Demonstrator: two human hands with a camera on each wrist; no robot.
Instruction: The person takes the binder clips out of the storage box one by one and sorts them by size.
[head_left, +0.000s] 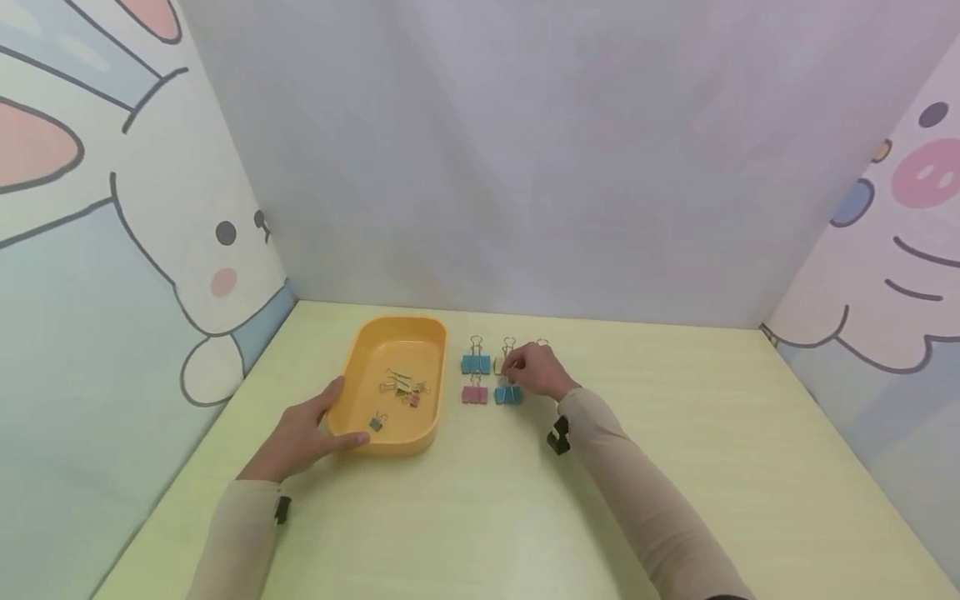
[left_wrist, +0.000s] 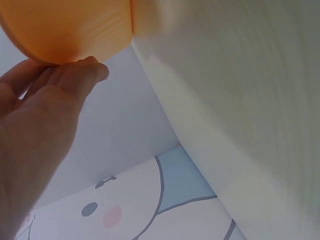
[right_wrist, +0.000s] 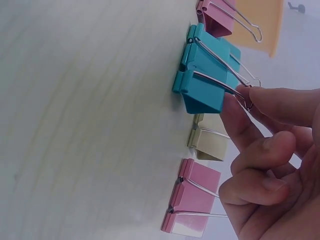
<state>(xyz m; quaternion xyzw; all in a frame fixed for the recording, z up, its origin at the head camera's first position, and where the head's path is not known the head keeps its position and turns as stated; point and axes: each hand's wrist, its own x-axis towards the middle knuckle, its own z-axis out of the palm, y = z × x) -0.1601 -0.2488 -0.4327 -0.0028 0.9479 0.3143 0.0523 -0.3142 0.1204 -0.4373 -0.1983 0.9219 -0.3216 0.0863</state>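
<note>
My left hand grips the left near side of an orange tray, with the thumb over its rim. Small binder clips in several colours lie inside it. To the tray's right, my right hand pinches the wire handle of a teal binder clip between thumb and fingers. A pink binder clip stands left of that one, and another teal clip is behind the pink one. The right hand partly covers a cream clip; a second pink clip shows in the right wrist view.
Everything rests on a pale yellow table. A plain light curtain closes off the back. Panels with a cartoon rabbit and a cartoon pig flank the table on the left and right.
</note>
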